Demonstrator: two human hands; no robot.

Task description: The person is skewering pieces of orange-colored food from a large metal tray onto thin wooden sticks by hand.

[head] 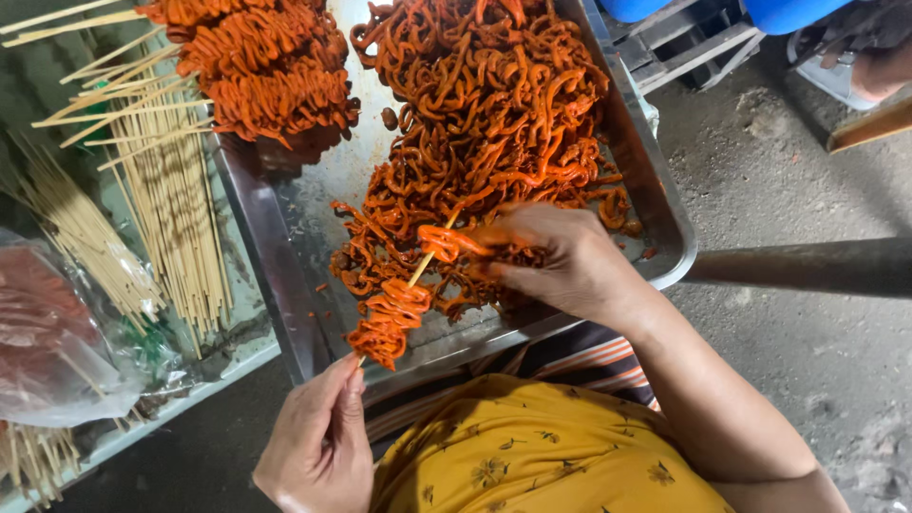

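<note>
Rough grey concrete floor (807,190) runs along our right, and a metal tray (665,204) sits before us, over our knees as far as we can judge. We are in the threading step: our left hand (318,446) pinches the butt of a bamboo skewer (423,266) near the tray's near edge, and a bunched run of orange marinated strips (389,323) already sits on it. Our right hand (560,261) is closed on a further strip (446,239) at the tip. Pushing it down the stick calls for a steady left grip, we judge. Inside the tray lies a loose heap of strips (484,104) toward its far right corner, with finished skewers (271,66) piled at its far left corner. Beside its left edge bare sticks (176,199) rest in a paler tray, which also holds a plastic bag (57,332); its contents are unclear.
</note>
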